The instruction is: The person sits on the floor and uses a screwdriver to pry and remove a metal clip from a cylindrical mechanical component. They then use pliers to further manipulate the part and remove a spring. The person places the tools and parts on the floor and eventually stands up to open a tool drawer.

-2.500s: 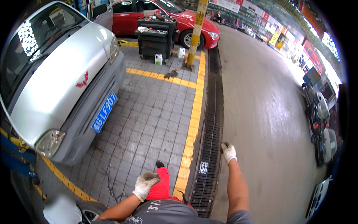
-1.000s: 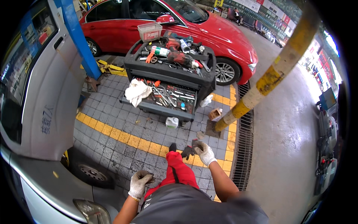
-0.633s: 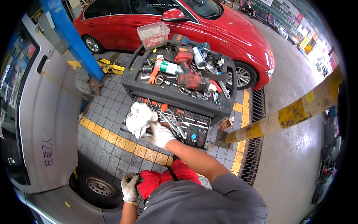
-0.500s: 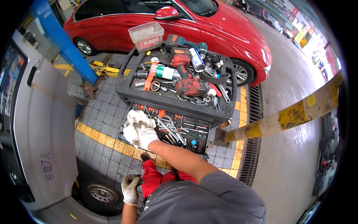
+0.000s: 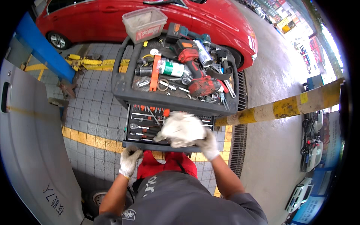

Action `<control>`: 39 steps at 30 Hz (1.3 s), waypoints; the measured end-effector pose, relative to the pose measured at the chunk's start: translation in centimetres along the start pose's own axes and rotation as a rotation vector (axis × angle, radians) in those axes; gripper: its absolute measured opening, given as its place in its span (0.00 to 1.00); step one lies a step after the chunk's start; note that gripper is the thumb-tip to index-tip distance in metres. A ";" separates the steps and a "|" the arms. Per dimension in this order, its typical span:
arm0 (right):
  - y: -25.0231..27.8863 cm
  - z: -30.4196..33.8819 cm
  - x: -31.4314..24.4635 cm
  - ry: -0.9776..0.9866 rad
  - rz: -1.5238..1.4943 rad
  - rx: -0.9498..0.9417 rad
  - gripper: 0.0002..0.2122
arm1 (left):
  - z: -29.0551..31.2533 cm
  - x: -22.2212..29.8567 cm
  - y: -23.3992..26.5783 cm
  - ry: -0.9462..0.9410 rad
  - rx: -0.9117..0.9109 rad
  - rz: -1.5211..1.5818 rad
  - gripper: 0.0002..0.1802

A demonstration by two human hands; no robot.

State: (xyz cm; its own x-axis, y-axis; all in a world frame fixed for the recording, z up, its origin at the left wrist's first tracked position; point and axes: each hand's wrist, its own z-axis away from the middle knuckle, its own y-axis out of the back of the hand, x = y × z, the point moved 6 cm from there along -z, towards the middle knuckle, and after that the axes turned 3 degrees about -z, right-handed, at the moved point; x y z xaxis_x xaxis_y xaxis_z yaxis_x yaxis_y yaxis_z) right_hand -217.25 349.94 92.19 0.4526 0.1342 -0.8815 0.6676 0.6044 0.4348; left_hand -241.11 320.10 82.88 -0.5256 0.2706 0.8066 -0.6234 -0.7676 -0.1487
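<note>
A bunched off-white cloth hangs over the open tool drawer, hiding its middle and right parts. My right hand, in a whitish work glove, grips the cloth at its right edge. My left hand, gloved too, is curled closed beside the drawer's near left edge. Whether it touches the drawer, or has anything in it, I cannot tell. Ratchets and other hand tools lie in the drawer's left part.
Above the drawer, the black cart top carries a red impact wrench, a spray can, loose tools and a plastic tub. A red car stands beyond, a grey vehicle panel at left, a yellow-and-white post at right.
My right hand has moved with the cloth from the drawer's left side to its right. My left hand has come forward to the drawer's near edge. The view has shifted.
</note>
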 end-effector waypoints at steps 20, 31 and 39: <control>-4.0 -2.8 -1.1 -0.387 0.576 -0.703 0.17 | -2.5 -1.1 3.2 0.081 0.043 0.148 0.05; -6.6 1.1 8.3 -0.458 0.703 -0.730 0.21 | -2.9 -1.9 1.2 0.092 0.087 -0.046 0.04; -7.3 1.1 10.7 -0.334 0.968 -0.862 0.20 | -5.8 -5.2 -0.7 -0.205 0.061 -0.482 0.04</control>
State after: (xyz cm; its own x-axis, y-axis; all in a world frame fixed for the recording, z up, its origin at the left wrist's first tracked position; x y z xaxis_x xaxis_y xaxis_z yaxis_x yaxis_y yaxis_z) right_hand -216.67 346.12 79.75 0.7327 0.6646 -0.1464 -0.5290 0.6916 0.4918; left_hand -241.30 322.57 75.43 -0.0592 0.4869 0.8715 -0.7285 -0.6180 0.2958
